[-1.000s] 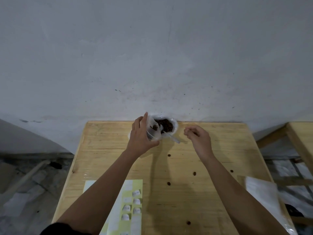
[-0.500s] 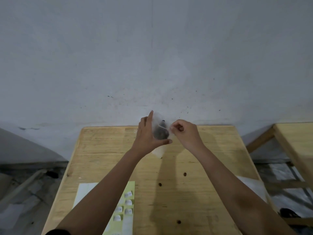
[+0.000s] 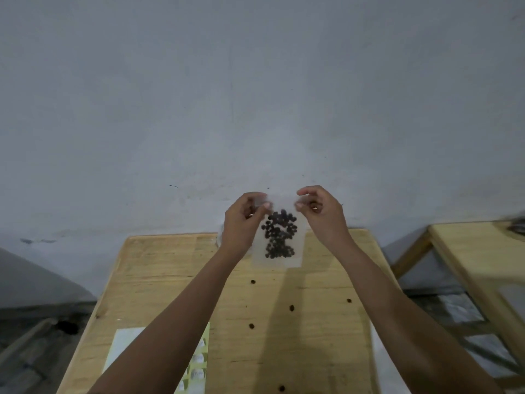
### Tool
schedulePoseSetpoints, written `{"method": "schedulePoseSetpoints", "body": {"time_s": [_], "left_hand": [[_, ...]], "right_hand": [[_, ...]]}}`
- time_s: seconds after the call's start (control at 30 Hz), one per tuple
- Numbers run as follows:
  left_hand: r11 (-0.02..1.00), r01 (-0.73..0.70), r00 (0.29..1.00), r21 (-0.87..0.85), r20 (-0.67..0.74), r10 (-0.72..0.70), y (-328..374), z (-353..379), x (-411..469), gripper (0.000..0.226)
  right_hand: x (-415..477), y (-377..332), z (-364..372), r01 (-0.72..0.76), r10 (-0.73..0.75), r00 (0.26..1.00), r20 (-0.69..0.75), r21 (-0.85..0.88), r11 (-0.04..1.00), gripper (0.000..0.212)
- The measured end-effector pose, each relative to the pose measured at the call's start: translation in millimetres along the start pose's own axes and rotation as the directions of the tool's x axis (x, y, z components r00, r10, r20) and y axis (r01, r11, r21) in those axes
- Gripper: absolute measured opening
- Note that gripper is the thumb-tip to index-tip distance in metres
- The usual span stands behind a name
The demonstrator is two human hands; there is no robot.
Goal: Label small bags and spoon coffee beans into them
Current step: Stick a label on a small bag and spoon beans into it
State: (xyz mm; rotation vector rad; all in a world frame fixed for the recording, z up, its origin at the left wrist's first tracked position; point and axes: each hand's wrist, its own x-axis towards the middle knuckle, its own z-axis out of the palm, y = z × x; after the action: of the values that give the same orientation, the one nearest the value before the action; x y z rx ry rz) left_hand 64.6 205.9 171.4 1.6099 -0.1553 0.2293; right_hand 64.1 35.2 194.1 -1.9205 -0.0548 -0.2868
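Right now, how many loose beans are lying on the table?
5 loose beans: one below the bag, one mid-table, one left of it, one toward the right edge, one at the near edge. Arms may hide more.

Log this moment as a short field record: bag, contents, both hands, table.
bag: clear, held up over the far end of the table
coffee beans: dark, gathered inside the bag
left hand: pinches the bag's top left corner
right hand: pinches the bag's top right corner
loose beans: several scattered on the wooden table
label sheet: at the near edge, partly hidden by the left forearm
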Motion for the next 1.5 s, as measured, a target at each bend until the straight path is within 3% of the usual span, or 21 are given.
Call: {"method": "schedulePoseSetpoints", "body": {"time_s": [0.3,0.57,0.77,0.87,1.07,1.2,1.4,1.5], "left_hand": [[0.996,-0.049,0.998,0.073,-0.045,0.052,15.2,12.6,-5.7,0.015],[0.998,-0.046,0.998,0.046,0.046,0.044,18.8,14.0,-12.1,0.011],[0.999,-0.027,0.997,0.047,0.070,0.024,22.4,18.0,-13.1,0.009],[0.999,-0.019,0.997,0.046,0.079,0.015,21.9,24.5,-16.5,0.009],[1.000,0.024,0.986,-0.013,0.167,-0.022,16.2,21.8,-21.0,0.015],[0.993,0.073,0.983,-0.095,0.173,-0.056,15.5,15.3,-18.2,0.019],[0.997,0.021,0.971,-0.071,0.241,-0.003,18.3,12.4,-20.2,0.029],[0.993,0.061,0.948,-0.099,0.316,-0.026,16.8,13.7,-25.8,0.037]], "right_hand": [[-11.9,-6.6,-10.3,-0.015,0.015,1.000,0.000,0.017,1.000,0.016],[-12.9,-16.7,-4.5,-0.005,0.004,1.000,-0.015,-0.067,0.998,0.008],[-17.3,-17.8,-9.5,-0.026,0.027,0.998,0.049,-0.033,0.999,0.018],[-19.4,-17.1,-8.2,-0.019,0.021,0.998,0.060,-0.041,0.999,0.013],[-18.0,-8.9,-17.5,-0.090,0.099,0.990,0.096,-0.096,0.991,0.010],[-19.3,-10.6,-35.1,-0.142,0.136,0.981,0.141,0.032,0.989,0.017],[-30.4,-16.2,-35.8,-0.181,0.185,0.983,-0.012,0.171,0.969,0.017],[-39.5,-11.9,-34.9,-0.196,0.227,0.969,-0.097,0.259,0.946,0.022]]}}
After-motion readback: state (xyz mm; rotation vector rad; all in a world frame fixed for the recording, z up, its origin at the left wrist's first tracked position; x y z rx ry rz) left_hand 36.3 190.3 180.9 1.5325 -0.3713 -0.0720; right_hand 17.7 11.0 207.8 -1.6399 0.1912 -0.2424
